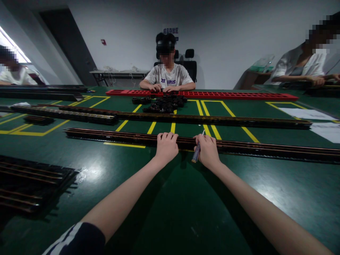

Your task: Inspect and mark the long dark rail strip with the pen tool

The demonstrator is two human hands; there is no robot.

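A long black strip point(265, 148) with copper-coloured lines along it lies crosswise on the green table in front of me. My left hand point(166, 148) is closed over this strip near its middle, fingers curled over the far edge. Just to the right, my right hand point(207, 150) rests against the same strip. In its grip is a slim pen-like tool point(196, 153) with a grey handle and a thin metal tip pointing away from me. The tool's exact kind cannot be made out.
Beyond lies another bundle of black strips point(225, 121). Farther back are a pile of small black parts point(166, 103) and a red slotted rail point(239, 95), where a co-worker point(170, 76) sits. More black strips point(29, 180) lie at near left; white papers point(328, 131) at right.
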